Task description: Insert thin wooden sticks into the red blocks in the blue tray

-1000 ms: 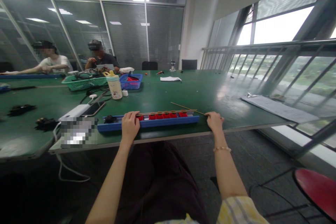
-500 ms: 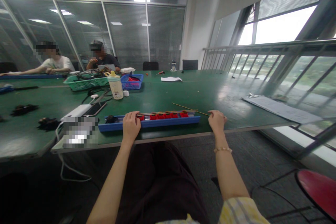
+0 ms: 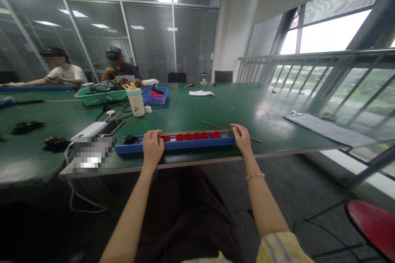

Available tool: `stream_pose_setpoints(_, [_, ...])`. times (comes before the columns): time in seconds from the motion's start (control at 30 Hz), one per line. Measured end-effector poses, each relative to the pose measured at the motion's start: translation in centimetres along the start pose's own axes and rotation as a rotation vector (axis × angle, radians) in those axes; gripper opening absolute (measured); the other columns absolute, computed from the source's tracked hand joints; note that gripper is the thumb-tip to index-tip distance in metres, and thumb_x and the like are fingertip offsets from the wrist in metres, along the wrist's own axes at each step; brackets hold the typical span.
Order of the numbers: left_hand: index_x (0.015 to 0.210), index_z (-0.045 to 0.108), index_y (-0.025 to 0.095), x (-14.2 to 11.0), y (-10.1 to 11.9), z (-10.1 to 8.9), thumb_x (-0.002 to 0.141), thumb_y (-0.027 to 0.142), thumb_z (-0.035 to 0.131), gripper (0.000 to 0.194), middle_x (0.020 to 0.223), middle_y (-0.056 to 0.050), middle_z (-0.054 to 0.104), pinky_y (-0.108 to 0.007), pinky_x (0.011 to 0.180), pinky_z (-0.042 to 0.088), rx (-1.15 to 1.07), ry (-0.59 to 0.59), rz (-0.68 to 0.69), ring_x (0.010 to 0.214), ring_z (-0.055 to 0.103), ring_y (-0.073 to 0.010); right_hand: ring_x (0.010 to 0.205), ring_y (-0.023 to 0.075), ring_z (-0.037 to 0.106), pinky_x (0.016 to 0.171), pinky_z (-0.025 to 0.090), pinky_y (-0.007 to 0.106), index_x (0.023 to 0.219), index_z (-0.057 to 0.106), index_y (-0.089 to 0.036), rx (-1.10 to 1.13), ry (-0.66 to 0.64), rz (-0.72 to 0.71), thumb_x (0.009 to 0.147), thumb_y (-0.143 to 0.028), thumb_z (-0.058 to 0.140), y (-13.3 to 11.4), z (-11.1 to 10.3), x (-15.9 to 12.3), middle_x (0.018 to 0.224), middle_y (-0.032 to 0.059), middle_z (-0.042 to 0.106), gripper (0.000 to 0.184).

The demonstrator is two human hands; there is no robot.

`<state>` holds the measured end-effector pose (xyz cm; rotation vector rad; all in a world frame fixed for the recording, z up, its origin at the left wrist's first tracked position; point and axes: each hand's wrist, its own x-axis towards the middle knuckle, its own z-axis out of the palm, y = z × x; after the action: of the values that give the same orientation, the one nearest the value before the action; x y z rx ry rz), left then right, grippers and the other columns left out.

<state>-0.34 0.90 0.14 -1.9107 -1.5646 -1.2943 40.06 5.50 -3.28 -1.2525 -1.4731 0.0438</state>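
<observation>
A long blue channel-shaped tray [image 3: 191, 144] lies near the table's front edge with several red blocks [image 3: 196, 135] in a row inside it. Along its top runs a thin brass-coloured rod [image 3: 197, 132]. My left hand [image 3: 153, 148] is closed around the rod's left end, over the tray. At the other end, the fingers of my right hand [image 3: 242, 137] are pinched on the same rod, by the tray's right end. A second thin rod [image 3: 212, 125] lies slantwise on the table behind, partly hidden by my right hand. A small dark piece [image 3: 128, 139] sits in the tray's left end.
To the left are a phone [image 3: 111, 127], a white power strip [image 3: 89, 130] and dark clumps [image 3: 55, 144]. Further back stand a cream bottle [image 3: 135, 102], a green basket [image 3: 101, 98] and a blue basket [image 3: 156, 98]. A clipboard [image 3: 327, 129] overhangs the right edge. Two people sit across.
My right hand has moved left, from the slanted rod to the right end of the rod above the tray. My left hand has stayed nearly in place.
</observation>
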Motion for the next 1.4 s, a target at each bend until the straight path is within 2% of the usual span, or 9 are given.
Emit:
stream_pose_setpoints(0.17, [0.106, 0.06, 0.019, 0.0, -0.1, 0.0, 0.082, 0.013, 0.045, 0.029, 0.103, -0.011, 0.059, -0.046, 0.094, 0.046, -0.024, -0.006, 0.006, 0.101, 0.053, -0.0289, 0.094, 0.0238, 0.063, 0.082, 0.047, 0.036, 0.108, 0.072, -0.022, 0.087, -0.137, 0.07, 0.093, -0.052, 0.044, 0.0, -0.2, 0.1, 0.098, 0.0082, 0.073, 0.043])
stream_pose_setpoints(0.4, [0.105, 0.06, 0.018, -0.1, -0.3, 0.2, 0.083, 0.013, 0.045, 0.028, 0.102, -0.011, 0.06, -0.044, 0.094, 0.045, -0.021, -0.001, 0.02, 0.101, 0.053, -0.0283, 0.088, 0.0212, 0.066, 0.08, 0.048, 0.034, 0.106, 0.072, -0.02, 0.343, -0.16, 0.1, 0.091, -0.051, 0.053, -0.5, -0.4, 0.0, 0.091, 0.0067, 0.073, 0.04])
stream_pose_setpoints(0.67, [0.103, 0.061, 0.018, -0.1, -0.2, 0.0, 0.083, 0.013, 0.045, 0.026, 0.102, -0.011, 0.061, -0.043, 0.096, 0.045, -0.043, 0.0, 0.024, 0.102, 0.053, -0.0281, 0.085, 0.0204, 0.065, 0.076, 0.048, 0.033, 0.101, 0.076, -0.018, 0.38, -0.173, 0.149, 0.087, -0.053, 0.058, 0.0, -0.5, 0.0, 0.094, 0.0078, 0.075, 0.042])
stream_pose_setpoints(1.03, [0.104, 0.061, 0.02, -0.1, 0.1, -0.1, 0.086, 0.013, 0.043, 0.026, 0.103, -0.009, 0.064, -0.042, 0.098, 0.043, -0.06, -0.057, 0.062, 0.104, 0.055, -0.0278, 0.083, 0.0216, 0.065, 0.065, 0.048, 0.031, 0.099, 0.076, -0.017, 0.399, -0.032, 0.216, 0.084, -0.053, 0.059, 1.2, 0.1, 0.1, 0.09, 0.0089, 0.075, 0.043])
stream_pose_setpoints(1.27, [0.105, 0.061, 0.019, -0.1, 0.0, 0.0, 0.087, 0.014, 0.041, 0.027, 0.104, -0.009, 0.064, -0.042, 0.099, 0.044, -0.06, -0.043, 0.065, 0.105, 0.055, -0.0276, 0.075, 0.0194, 0.062, 0.063, 0.047, 0.03, 0.106, 0.075, -0.014, 0.332, 0.118, 0.237, 0.084, -0.056, 0.057, 1.8, 0.1, 0.1, 0.09, 0.0101, 0.074, 0.05])
stream_pose_setpoints(1.4, [0.106, 0.061, 0.019, -0.1, 0.0, 0.0, 0.087, 0.015, 0.043, 0.027, 0.104, -0.009, 0.064, -0.043, 0.098, 0.044, -0.053, -0.051, 0.057, 0.105, 0.055, -0.0284, 0.08, 0.0198, 0.062, 0.067, 0.048, 0.031, 0.113, 0.073, -0.014, 0.268, 0.164, 0.227, 0.083, -0.059, 0.058, 2.3, 0.2, 0.1, 0.101, 0.0122, 0.073, 0.056])
